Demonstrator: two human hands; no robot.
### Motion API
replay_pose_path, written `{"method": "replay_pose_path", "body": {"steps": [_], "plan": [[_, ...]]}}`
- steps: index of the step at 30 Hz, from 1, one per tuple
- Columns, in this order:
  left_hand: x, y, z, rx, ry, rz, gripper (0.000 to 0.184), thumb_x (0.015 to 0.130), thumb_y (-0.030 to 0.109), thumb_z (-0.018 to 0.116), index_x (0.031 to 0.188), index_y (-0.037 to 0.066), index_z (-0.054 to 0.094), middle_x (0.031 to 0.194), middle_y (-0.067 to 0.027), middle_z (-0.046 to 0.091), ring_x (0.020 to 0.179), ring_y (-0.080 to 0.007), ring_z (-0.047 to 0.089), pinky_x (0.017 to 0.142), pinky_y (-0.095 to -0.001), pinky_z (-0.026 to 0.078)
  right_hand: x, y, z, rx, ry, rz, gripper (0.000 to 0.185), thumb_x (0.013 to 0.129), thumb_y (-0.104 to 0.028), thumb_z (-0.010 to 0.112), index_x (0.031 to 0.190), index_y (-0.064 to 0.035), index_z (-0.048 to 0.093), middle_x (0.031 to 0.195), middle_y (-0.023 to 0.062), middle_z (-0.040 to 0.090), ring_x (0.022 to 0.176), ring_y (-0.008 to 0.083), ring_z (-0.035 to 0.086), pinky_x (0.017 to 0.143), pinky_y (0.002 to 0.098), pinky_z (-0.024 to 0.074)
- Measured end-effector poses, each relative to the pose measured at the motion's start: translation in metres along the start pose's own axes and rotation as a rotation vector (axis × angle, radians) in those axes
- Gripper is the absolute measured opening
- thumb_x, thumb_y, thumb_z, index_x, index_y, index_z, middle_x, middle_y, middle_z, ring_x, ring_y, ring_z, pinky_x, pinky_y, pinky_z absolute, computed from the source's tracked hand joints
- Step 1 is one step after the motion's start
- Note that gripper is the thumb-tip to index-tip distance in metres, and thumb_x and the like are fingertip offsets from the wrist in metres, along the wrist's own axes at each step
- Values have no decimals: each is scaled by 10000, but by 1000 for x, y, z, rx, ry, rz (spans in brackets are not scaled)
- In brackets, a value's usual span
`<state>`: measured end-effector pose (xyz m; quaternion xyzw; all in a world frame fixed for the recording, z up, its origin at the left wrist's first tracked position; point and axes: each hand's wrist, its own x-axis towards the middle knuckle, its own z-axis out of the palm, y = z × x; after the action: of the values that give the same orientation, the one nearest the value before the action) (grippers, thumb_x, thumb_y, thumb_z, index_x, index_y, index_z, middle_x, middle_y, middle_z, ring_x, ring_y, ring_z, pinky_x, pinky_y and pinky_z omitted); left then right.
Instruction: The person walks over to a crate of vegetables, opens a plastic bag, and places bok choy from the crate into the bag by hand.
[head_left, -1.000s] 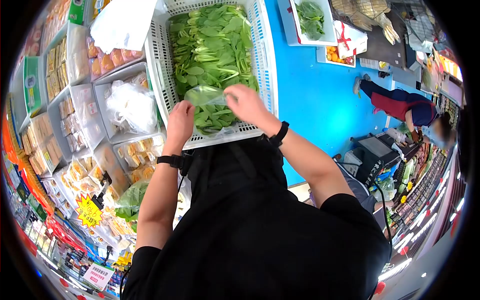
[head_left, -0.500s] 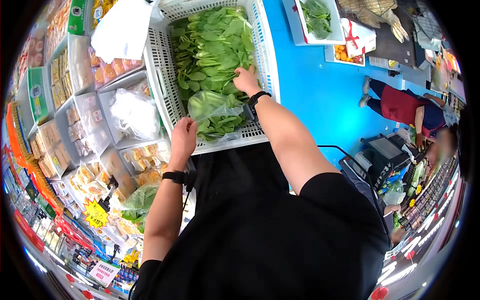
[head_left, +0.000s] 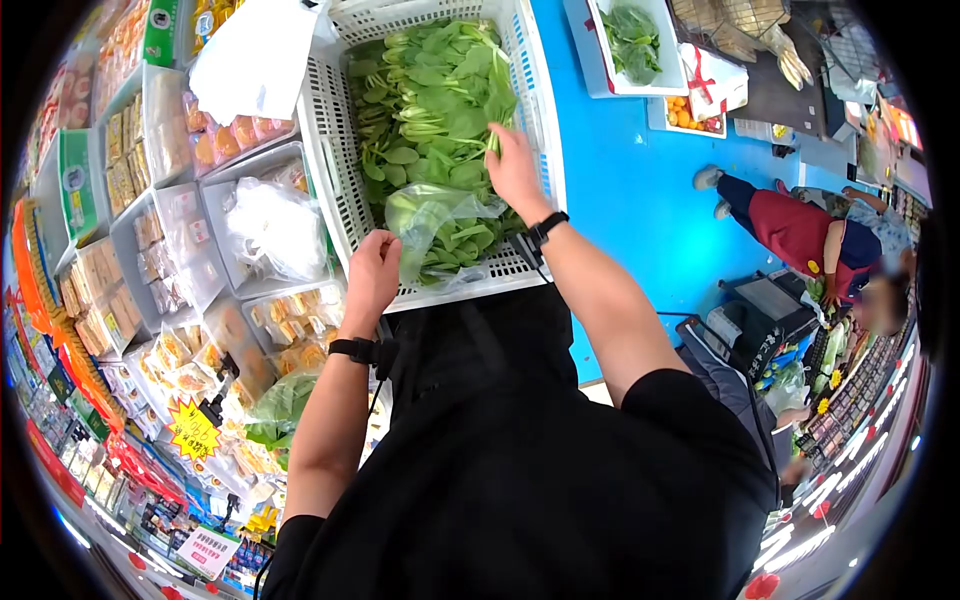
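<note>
A white plastic crate [head_left: 548, 150] in front of me holds a heap of leafy greens [head_left: 440, 85]. My right hand [head_left: 517, 178] is over the crate's right side, its fingers closed on some green stems. At the near end of the heap lies a clear plastic bag [head_left: 425, 208] with greens inside. My left hand [head_left: 374, 272] is at the crate's near left corner, fingers pinched together at the bag's edge. What lies between those fingertips is mostly hidden.
Bins of packaged snacks [head_left: 150, 260] line the left, with a bundle of white bags [head_left: 270, 228] among them. A white foam box of greens [head_left: 632, 45] stands on the blue floor [head_left: 640, 200]. At right, a person in a red vest [head_left: 795, 225] bends over.
My right hand has moved slightly right and back towards me, and now shows stems in its fingers. The left hand stays near the bag. The person at right has shifted a little.
</note>
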<state>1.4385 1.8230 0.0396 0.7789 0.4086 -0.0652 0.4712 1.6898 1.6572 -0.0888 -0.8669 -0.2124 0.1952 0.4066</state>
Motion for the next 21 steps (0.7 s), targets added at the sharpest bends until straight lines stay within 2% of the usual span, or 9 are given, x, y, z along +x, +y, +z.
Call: {"method": "replay_pose_path", "body": {"steps": [1, 2, 5, 6, 9, 10, 13, 16, 21], "plan": [[1, 1, 0, -17, -4, 5, 201, 1023, 177, 679, 1097, -11, 686, 887, -140, 712, 807, -230, 677, 776, -367, 547, -7, -6, -3, 121, 79, 14, 717, 943, -45, 739, 1591, -54, 432, 1276, 199, 644, 1132, 280, 680, 952, 408, 561], [2, 4, 0, -20, -1, 7, 201, 1023, 177, 679, 1097, -11, 686, 887, -140, 712, 807, -230, 677, 776, -367, 547, -15, -50, -29, 337, -19, 234, 864, 939, -16, 748, 1661, -43, 274, 1272, 187, 660, 1065, 230, 694, 923, 354, 569], [2, 15, 1, -28, -37, 28, 194, 1010, 167, 688, 1045, -24, 674, 936, -181, 732, 852, -293, 719, 780, -395, 557, -28, -50, -28, 545, 85, 342, 851, 961, -15, 721, 1669, -26, 248, 1297, 172, 689, 1001, 214, 732, 858, 336, 600], [3, 17, 3, -52, -66, 19, 207, 1011, 181, 693, 1052, -21, 679, 944, -173, 737, 861, -271, 723, 785, -389, 560, -33, -49, -31, 763, 42, 388, 799, 952, 41, 688, 1637, -18, 281, 1308, 178, 669, 1087, 252, 696, 947, 373, 576], [2, 31, 13, -152, -122, 13, 238, 1018, 211, 701, 1106, -10, 692, 979, -146, 748, 877, -235, 724, 805, -378, 565, -45, -56, -42, 1089, -87, 503, 632, 977, 69, 604, 1560, -11, 375, 1332, 192, 664, 1111, 246, 699, 950, 372, 582], [1, 38, 18, -224, -148, 12, 262, 1023, 226, 702, 1152, -2, 700, 1005, -128, 753, 883, -220, 720, 819, -372, 569, -49, -54, -41, 1177, -124, 502, 501, 993, 75, 528, 1479, -18, 452, 1335, 203, 672, 1129, 249, 703, 941, 376, 593], [7, 47, 42, -457, -171, 9, 352, 1053, 252, 681, 1291, -7, 666, 1067, -100, 755, 892, -189, 699, 837, -336, 567, -58, -88, -49, 1366, -199, 551, 465, 981, 61, 518, 1441, -1, 492, 1228, 186, 731, 1035, 212, 722, 861, 331, 596], [6, 78, 43, -780, -310, -144, 418, 1087, 225, 652, 1419, -12, 564, 1214, -83, 709, 1102, -169, 703, 898, -332, 587, -66, -107, -46, 1413, -236, 563, 418, 978, 44, 504, 1392, 10, 551, 1276, 184, 728, 1073, 232, 724, 889, 354, 601], [10, 80, 55, -814, -269, -20, 394, 1047, 172, 715, 1353, -41, 587, 1097, -77, 738, 954, -118, 688, 822, -276, 562, -70, -117, -46, 1440, -319, 515, 366, 976, 51, 507, 1316, -2, 633, 1342, 150, 719, 1134, 221, 699, 958, 359, 565]]}}
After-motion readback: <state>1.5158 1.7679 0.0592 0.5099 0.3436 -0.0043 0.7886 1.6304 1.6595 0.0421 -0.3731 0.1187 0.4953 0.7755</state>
